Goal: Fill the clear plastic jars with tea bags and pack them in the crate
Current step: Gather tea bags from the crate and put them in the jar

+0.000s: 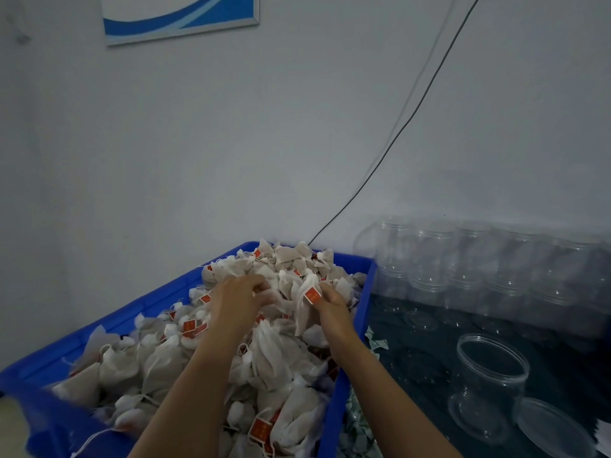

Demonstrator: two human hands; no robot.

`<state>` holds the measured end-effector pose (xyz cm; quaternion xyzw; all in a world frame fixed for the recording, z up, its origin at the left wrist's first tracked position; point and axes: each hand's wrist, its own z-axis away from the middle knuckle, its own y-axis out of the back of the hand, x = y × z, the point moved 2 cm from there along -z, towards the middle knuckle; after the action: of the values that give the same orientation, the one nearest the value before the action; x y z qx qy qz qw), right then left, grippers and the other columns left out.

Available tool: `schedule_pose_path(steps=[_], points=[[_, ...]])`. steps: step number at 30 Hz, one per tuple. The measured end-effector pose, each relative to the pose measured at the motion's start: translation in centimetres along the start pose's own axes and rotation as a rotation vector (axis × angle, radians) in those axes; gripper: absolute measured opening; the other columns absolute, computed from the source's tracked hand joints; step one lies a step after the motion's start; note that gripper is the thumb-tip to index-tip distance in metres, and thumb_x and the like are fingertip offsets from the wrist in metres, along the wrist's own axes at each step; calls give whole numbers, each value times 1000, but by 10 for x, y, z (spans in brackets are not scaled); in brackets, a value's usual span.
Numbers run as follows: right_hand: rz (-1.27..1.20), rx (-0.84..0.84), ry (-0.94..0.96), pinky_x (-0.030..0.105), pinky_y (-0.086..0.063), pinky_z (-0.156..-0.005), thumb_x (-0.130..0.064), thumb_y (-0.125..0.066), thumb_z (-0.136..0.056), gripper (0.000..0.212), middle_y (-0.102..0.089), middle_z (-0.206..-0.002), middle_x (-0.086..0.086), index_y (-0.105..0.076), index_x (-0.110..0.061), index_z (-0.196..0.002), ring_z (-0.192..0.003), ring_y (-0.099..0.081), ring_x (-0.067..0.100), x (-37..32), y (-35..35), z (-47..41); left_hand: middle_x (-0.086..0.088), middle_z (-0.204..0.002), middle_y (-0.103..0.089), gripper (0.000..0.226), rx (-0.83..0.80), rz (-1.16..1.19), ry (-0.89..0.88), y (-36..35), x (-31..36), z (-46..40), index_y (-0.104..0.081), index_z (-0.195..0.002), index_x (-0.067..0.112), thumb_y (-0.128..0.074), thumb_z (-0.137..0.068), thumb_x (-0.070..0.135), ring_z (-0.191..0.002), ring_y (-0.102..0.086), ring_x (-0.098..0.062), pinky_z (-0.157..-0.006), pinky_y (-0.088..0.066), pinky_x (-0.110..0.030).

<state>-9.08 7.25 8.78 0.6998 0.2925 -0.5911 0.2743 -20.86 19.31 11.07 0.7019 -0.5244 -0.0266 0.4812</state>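
1. Blue bin (139, 312): fills the left and centre foreground, heaped with loose tea bags (271, 361), white pouches with strings and red paper tags.
2. Left hand (236, 297): deep in the far part of the heap, fingers curled down into the tea bags; whether they actually enclose any is not discernible.
3. Right hand (332, 304): just right of the left hand, near the bin's right wall, its thumb and fingers pinching a tea bag by the red tag (312, 295), the pouch hanging below.
4. Open jar (489, 385): stands upright on the dark table (416, 345), mouth upward, to the right of the bin and nearer the person than the hands. The right hand is the closer one; the likely carry runs rightward and back over the bin's right wall, which is the only barrier between.
5. Lid (558, 428): lies flat just right of the open jar, touching or nearly so.
6. Stacked empty jars (496, 272): rows against the wall, behind the open jar, well apart from both hands.
7. No packing crate can be identified with certainty.
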Motion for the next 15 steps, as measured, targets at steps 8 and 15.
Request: schedule_pose_path(steps=[8, 15], points=[[19, -305, 205, 14, -52, -73, -19, -53, -96, 14, -63, -102, -6, -64, -27, -101, -90, -63, 2, -7, -15, 8, -11, -115, -65, 20, -207, 69, -106, -6, 23, -1, -64, -113, 12, -58, -94, 11, -103, -61, -22, -97, -45, -28], [-92, -385, 61, 32, -55, -78, -20, -56, -94, 27, -64, -105, 2, -59, -13, -121, -92, -63, 14, -4, -11, 8, 0, -104, -66, 28, -187, 405, -102, -2, 22, 0, -60, -98, 29, -62, -89, 2, -93, -64, -12, -78, -52, -15]])
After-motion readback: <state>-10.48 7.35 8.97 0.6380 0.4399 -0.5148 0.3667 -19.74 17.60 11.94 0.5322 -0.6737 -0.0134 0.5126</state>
